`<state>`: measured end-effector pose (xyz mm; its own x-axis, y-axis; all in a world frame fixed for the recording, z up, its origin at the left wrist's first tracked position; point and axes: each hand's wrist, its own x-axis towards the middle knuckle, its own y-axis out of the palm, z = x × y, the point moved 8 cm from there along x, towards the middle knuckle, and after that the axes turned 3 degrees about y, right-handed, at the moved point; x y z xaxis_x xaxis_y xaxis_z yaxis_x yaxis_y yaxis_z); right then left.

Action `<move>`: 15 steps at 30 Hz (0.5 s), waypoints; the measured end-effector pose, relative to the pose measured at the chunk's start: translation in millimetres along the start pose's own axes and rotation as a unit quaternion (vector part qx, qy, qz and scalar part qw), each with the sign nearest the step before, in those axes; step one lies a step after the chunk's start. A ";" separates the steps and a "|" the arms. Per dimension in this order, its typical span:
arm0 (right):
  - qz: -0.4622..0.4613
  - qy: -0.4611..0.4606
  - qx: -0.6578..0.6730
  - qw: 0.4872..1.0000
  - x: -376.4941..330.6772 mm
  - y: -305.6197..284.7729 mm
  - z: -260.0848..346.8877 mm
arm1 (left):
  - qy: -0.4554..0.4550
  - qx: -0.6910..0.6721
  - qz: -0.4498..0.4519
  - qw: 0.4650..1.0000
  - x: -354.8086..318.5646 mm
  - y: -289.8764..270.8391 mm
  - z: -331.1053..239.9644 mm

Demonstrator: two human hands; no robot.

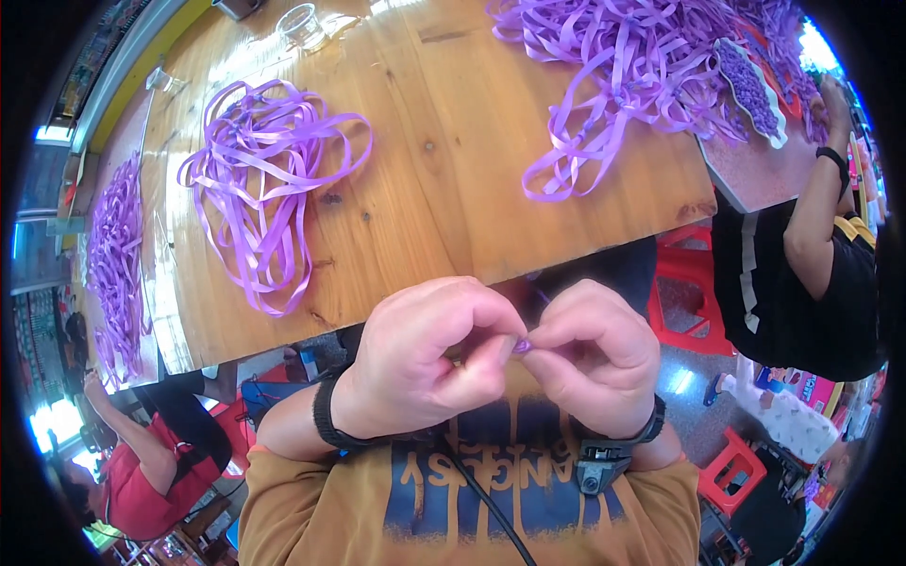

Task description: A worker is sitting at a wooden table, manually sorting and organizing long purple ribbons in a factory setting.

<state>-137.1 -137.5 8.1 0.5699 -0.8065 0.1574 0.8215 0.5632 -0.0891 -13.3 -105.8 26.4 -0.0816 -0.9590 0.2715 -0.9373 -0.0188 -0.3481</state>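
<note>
Close to my chest, just off the table's near edge, my left hand (420, 354) and my right hand (599, 349) meet fingertip to fingertip. Both are closed in a pinch on one small purple piece (522, 346). The fingers cover most of it, so its exact kind cannot be made out. Beyond my left hand, a loose bundle of purple ribbon loops (247, 151) lies on the table. A larger heap of purple ribbon loops (628, 71) spreads over the far right of the table.
The wooden table (425, 189) has its edge just beyond my hands. A white tray of small purple pieces (748, 90) stands at the far right. More purple ribbons (118, 264) lie far left. People sit on both sides, near red stools (694, 292). A clear cup (302, 26) stands at the back.
</note>
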 end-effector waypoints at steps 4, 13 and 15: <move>-0.004 -0.011 -0.021 1.000 -0.2 0.6 2.4 | -0.012 -0.015 -0.013 1.000 -2.2 0.4 3.7; -0.020 0.000 -0.015 1.000 -1.5 0.4 2.8 | -0.035 -0.034 -0.012 0.999 -6.1 -0.7 5.8; -0.008 0.008 -0.033 0.999 -1.3 1.0 4.0 | -0.033 -0.040 -0.013 0.999 -7.1 0.6 8.0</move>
<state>-137.1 -135.2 11.7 0.5571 -0.8178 0.1444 0.8291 0.5380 -0.1520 -10.6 -101.2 17.1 -0.0373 -0.9751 0.2187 -0.9630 -0.0235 -0.2686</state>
